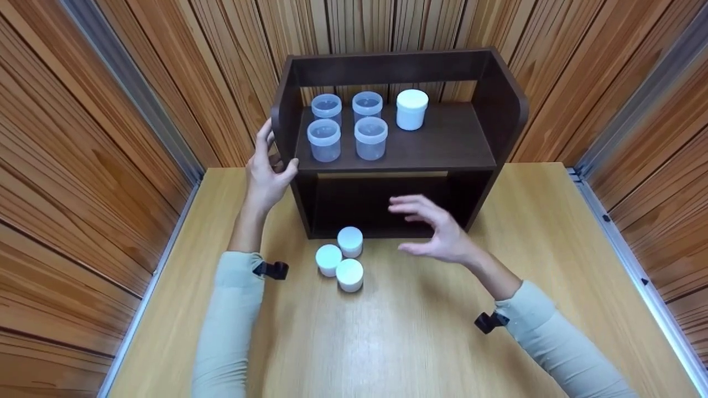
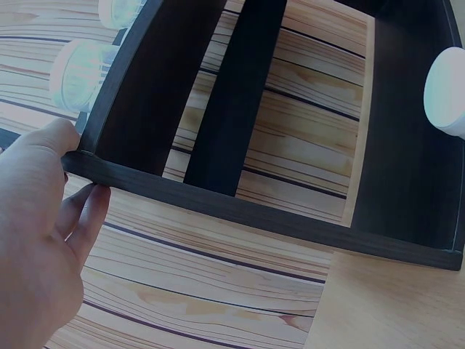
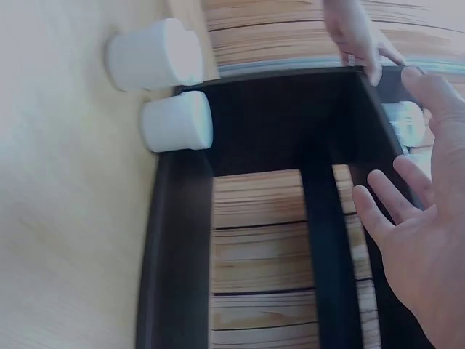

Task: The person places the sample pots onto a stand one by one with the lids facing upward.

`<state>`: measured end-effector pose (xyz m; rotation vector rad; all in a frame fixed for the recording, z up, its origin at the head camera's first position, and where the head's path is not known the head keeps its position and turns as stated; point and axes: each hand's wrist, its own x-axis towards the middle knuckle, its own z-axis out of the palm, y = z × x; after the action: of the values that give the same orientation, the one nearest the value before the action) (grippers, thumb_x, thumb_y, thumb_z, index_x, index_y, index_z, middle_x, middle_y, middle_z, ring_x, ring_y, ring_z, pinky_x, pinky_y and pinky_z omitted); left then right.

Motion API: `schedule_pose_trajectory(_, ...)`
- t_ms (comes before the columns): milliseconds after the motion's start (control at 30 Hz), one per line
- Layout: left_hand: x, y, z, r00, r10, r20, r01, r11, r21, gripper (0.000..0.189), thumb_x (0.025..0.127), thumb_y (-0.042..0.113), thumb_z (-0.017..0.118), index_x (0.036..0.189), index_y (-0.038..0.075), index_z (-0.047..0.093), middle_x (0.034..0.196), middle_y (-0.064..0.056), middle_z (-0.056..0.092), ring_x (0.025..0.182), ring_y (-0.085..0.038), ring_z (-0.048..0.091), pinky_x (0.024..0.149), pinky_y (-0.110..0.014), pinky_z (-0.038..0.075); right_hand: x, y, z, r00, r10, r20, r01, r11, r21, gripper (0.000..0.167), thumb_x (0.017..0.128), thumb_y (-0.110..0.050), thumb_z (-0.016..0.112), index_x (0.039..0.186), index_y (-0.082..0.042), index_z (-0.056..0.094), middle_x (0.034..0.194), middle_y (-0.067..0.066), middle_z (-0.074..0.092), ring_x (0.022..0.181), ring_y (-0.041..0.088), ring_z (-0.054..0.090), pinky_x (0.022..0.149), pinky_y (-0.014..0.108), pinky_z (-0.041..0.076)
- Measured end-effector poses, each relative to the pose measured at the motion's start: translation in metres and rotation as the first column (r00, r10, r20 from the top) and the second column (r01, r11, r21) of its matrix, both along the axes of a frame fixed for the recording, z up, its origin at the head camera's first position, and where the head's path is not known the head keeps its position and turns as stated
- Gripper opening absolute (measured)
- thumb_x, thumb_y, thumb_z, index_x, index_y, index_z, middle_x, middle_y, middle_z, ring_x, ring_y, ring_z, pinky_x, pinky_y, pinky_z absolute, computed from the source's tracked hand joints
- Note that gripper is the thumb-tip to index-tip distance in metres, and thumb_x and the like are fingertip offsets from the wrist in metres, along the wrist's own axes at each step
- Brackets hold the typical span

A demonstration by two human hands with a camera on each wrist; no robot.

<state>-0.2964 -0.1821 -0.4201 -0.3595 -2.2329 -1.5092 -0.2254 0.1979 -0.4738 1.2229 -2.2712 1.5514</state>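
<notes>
My left hand [image 1: 266, 176] grips the left side panel of a dark brown two-tier shelf [image 1: 395, 161], thumb at the front edge and fingers round the outer side. In the left wrist view that hand [image 2: 43, 225] pinches the panel's edge. My right hand [image 1: 437, 229] hovers in front of the lower compartment, fingers spread and holding nothing. Several translucent jars [image 1: 371, 139] stand in two rows at the left of the upper board. Beside them is one white lidded jar [image 1: 411, 110]. Three more white jars [image 1: 350, 275] cluster on the table before the shelf.
The light wooden table [image 1: 398, 337] carries the shelf near its back. Wood-plank walls [image 1: 83, 166] stand behind and on both sides, with metal rails [image 1: 636, 271] along the table's sides. The shelf's right side panel [image 1: 500, 105] rises above the upper board.
</notes>
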Motion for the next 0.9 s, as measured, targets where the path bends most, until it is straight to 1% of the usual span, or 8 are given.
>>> schedule_pose_trajectory(133,0.0,0.0,0.0,1.0,0.015,-0.006,-0.015,1.0,-0.007,0.083,0.101,0.002,0.073,0.174,0.013,0.034,0.175,-0.024,0.049,0.143,-0.047,0.07,0.112,-0.058,0.065,0.002,-0.006,-0.015,0.999,0.036,0.03,-0.038,0.998,0.054,0.074,0.081,-0.005,0.098,0.15,-0.004,0.069,0.16,0.03,0.061,0.154,0.016,0.058,0.118,0.025,0.058)
schedule_pose_trajectory(300,0.001,0.0,0.0,1.0,0.025,-0.004,-0.025,1.0,-0.014,0.083,0.101,0.002,0.073,0.173,0.013,0.035,0.175,-0.025,0.049,0.139,-0.048,0.072,0.109,-0.057,0.067,0.001,-0.014,-0.036,0.997,0.066,0.047,-0.07,0.994,0.083,0.077,0.08,-0.011,0.1,0.15,-0.004,0.069,0.161,0.028,0.062,0.155,0.02,0.058,0.117,0.03,0.06)
schedule_pose_trajectory(400,0.0,-0.001,-0.001,1.0,0.024,-0.011,-0.024,1.0,-0.019,0.082,0.101,0.003,0.072,0.173,0.012,0.035,0.175,-0.026,0.048,0.139,-0.048,0.072,0.11,-0.057,0.067,0.001,-0.018,-0.047,0.995,0.073,0.072,-0.079,0.993,0.091,0.075,0.082,-0.011,0.1,0.15,-0.005,0.07,0.16,0.027,0.062,0.154,0.016,0.058,0.115,0.027,0.06)
schedule_pose_trajectory(467,-0.001,-0.001,-0.001,1.0,0.022,-0.016,-0.023,1.0,-0.019,0.082,0.101,0.002,0.072,0.173,0.012,0.035,0.175,-0.026,0.048,0.14,-0.048,0.072,0.111,-0.057,0.066,0.002,-0.021,-0.054,0.991,0.076,0.114,-0.087,0.991,0.101,0.074,0.083,-0.007,0.098,0.151,-0.005,0.069,0.161,0.026,0.062,0.152,0.01,0.056,0.115,0.025,0.058)
schedule_pose_trajectory(567,-0.001,-0.001,-0.001,0.999,0.024,-0.021,-0.025,0.999,-0.022,0.081,0.101,0.002,0.072,0.173,0.012,0.035,0.175,-0.026,0.048,0.14,-0.048,0.071,0.111,-0.057,0.066,0.003,-0.024,-0.064,0.979,0.082,0.186,-0.106,0.986,0.126,0.074,0.084,-0.002,0.096,0.153,-0.005,0.067,0.162,0.025,0.061,0.15,0.005,0.055,0.116,0.038,0.061)
schedule_pose_trajectory(700,0.0,0.0,-0.001,1.0,0.024,-0.014,-0.024,0.999,-0.024,0.082,0.102,0.002,0.072,0.173,0.013,0.035,0.175,-0.025,0.048,0.142,-0.048,0.07,0.113,-0.058,0.065,0.003,-0.028,-0.076,0.959,0.094,0.269,-0.14,0.977,0.159,0.073,0.087,0.0,0.093,0.154,-0.003,0.065,0.163,0.023,0.06,0.15,0.011,0.056,0.116,0.062,0.061)
schedule_pose_trajectory(833,0.001,0.0,-0.001,1.0,0.022,-0.003,-0.022,0.999,-0.023,0.082,0.102,0.002,0.072,0.174,0.014,0.034,0.176,-0.024,0.048,0.143,-0.048,0.069,0.114,-0.058,0.064,0.003,-0.031,-0.088,0.94,0.098,0.328,-0.162,0.972,0.171,0.07,0.089,0.001,0.091,0.154,-0.002,0.064,0.164,0.025,0.059,0.151,0.016,0.057,0.118,0.07,0.058)
schedule_pose_trajectory(900,0.001,0.0,0.0,1.0,0.019,0.002,-0.019,1.0,-0.022,0.082,0.102,0.003,0.072,0.174,0.015,0.033,0.176,-0.024,0.047,0.144,-0.048,0.069,0.114,-0.058,0.064,0.004,-0.033,-0.093,0.932,0.093,0.35,-0.163,0.971,0.175,0.067,0.09,0.002,0.09,0.153,-0.001,0.065,0.163,0.025,0.06,0.15,0.02,0.058,0.118,0.07,0.058)
